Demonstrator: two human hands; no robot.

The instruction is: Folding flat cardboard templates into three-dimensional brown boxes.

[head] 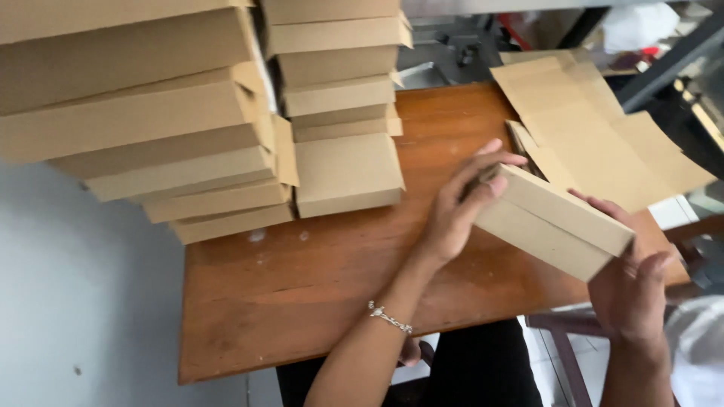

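Held folded cardboard box [554, 222]: plain tan-brown.
Stacked folded cardboard boxes [188, 128], ten o'clock: same tan.
Flat unfolded cardboard sheets [603, 143], two o'clock: lighter tan.
Wooden table [317, 279]: reddish-brown, pale specks.
Wrist bracelet [390, 319]: silver.
Floor [83, 301], eight o'clock: pale grey.

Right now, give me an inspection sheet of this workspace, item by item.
Surface: wooden table, brown, pale spots near the stacks.
Job's things: folded cardboard box, held above the table edge between both hands.
Clutter: two stacks of folded boxes; flat unfolded cardboard sheets at the far right.
Hands: left hand grips the box's left end, bracelet on its wrist; right hand supports the right end.
Cables: nothing seen.
Surroundings: pale floor; blurred metal frame behind.
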